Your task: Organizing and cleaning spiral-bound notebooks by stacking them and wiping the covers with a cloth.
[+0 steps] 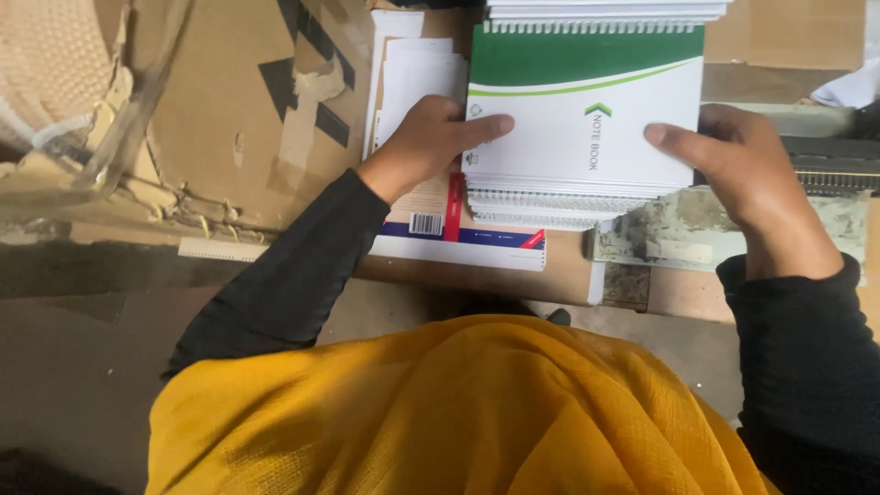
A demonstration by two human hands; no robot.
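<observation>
A: What's she got hold of?

B: Top notebook (587,115) of a spiral-bound stack (550,203) – white cover w/ green band, coil edges at top and bottom. Left hand (426,142) clamps its left edge, thumb lying flat on the cover, fingers tucked under. Right hand (747,179) pinches the right edge, thumb on top too.

A: Tight grip?

B: Both closed on it, yes. How many books each hand takes in, can't tell.

A: Where's the stack sit?

B: On the brown table (559,275), centre-top, w/ another coil stack (605,11) just beyond it. Loose white sheets (417,73) beside the left hand, flat box w/ red and blue stripes (458,243) under the wrist. Torn cardboard carton (247,110) far left. Grimy metal binding machine (697,234) under the right hand.
</observation>
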